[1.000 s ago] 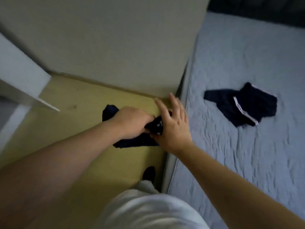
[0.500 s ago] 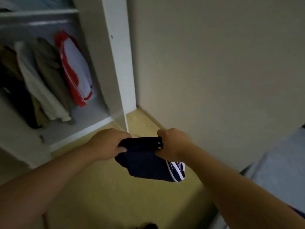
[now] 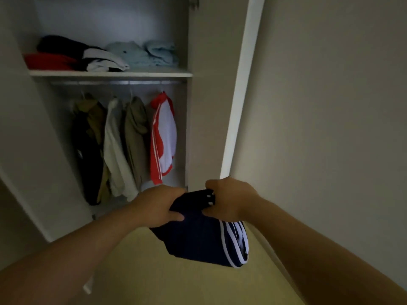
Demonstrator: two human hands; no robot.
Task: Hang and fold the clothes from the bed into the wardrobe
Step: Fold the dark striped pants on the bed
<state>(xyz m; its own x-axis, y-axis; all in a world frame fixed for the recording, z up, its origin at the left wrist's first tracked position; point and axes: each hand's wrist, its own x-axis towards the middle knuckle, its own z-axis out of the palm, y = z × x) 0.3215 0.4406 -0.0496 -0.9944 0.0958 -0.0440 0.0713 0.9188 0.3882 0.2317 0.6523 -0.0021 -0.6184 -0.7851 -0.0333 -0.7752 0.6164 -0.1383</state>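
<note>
A folded navy garment (image 3: 198, 236) with white side stripes hangs in the air between my hands, low in front of the open wardrobe (image 3: 211, 106). My left hand (image 3: 156, 205) grips its upper left edge and my right hand (image 3: 229, 201) grips its upper right edge. The wardrobe shelf (image 3: 110, 73) carries folded clothes: a red and dark pile at the left, light blue pieces at the right. Below it, several garments hang from a rail (image 3: 116, 83), among them a red and white shirt (image 3: 164, 137). The bed is out of view.
A white wardrobe door edge (image 3: 240, 84) stands just right of the opening, with a bare wall (image 3: 330, 106) beyond it. Yellow wooden floor (image 3: 154, 271) lies under my arms. The wardrobe's left side panel (image 3: 33, 150) bounds the opening.
The view swung from the bed and floor up to the open wardrobe. Both hands lifted the folded navy garment off the floor and carried it toward the wardrobe, still holding it.
</note>
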